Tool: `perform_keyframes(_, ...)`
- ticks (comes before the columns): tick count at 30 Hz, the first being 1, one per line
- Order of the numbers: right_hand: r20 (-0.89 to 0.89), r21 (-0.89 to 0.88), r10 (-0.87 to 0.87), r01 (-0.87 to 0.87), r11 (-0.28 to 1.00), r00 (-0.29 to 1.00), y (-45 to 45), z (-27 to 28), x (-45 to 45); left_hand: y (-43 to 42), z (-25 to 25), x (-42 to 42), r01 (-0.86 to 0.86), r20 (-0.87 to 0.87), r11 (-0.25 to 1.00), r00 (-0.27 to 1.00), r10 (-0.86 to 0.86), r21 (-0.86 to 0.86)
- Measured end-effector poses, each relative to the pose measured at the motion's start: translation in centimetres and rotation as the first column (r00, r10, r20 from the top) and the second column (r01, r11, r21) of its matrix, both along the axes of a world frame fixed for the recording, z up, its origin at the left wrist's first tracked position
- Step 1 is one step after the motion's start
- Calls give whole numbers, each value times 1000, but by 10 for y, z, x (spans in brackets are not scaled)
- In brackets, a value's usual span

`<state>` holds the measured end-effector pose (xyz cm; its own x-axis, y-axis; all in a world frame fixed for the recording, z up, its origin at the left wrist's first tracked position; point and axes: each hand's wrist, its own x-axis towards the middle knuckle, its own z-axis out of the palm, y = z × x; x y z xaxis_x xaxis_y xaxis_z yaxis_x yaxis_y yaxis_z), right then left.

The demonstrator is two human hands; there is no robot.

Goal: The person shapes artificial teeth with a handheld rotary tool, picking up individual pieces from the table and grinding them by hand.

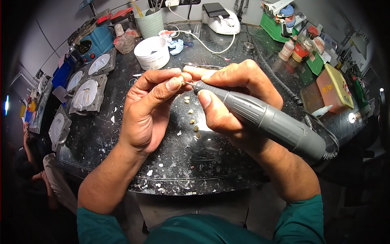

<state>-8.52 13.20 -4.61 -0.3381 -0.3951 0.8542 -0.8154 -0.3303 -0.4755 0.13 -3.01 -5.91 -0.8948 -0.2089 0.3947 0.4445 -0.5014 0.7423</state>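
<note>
Left hand (142, 110): thumb and fingertips pinched on a small pale piece (181, 78), most of it hidden by the fingers. Right hand (245, 83): closed around a grey handpiece (270, 120), thumb on the near side, fingers over the far side, their tips reaching across to the left fingertips and apparently touching them.

Key relation: the piece lies just left of the handpiece's nose, in the left hand's grip. Handpiece's long axis slants from the left fingertips back toward the body and rightward, its butt out over the right forearm. Thin metal shank (188, 83) points left at the piece; whether its tip touches, cannot tell. Left hand is nearer the piece; right hand is at the tool's front end.

Below and between the hands, a line of small tooth-like bits (191, 121) on the dark bench (219, 171). White tub (151, 57) beyond the left hand.
</note>
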Motion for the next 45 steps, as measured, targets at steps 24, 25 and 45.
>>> perform_keyframes(24, 32, 55, -6, 4, 998, 999, 3, 3, 2, -1, -2, 0, 3, 3, 1000, 1000, -4, 14)
perform_keyframes(25, 23, 59, -5, 3, 998, 1000, 4, 4, 1, -1, -2, 0, 3, 1, 1000, 1000, -3, 14)
perform_keyframes(45, -11, 38, 12, -11, 999, 1000, 3, 2, 0, 1, -3, -1, -27, -11, 1000, 1000, 27, 3)
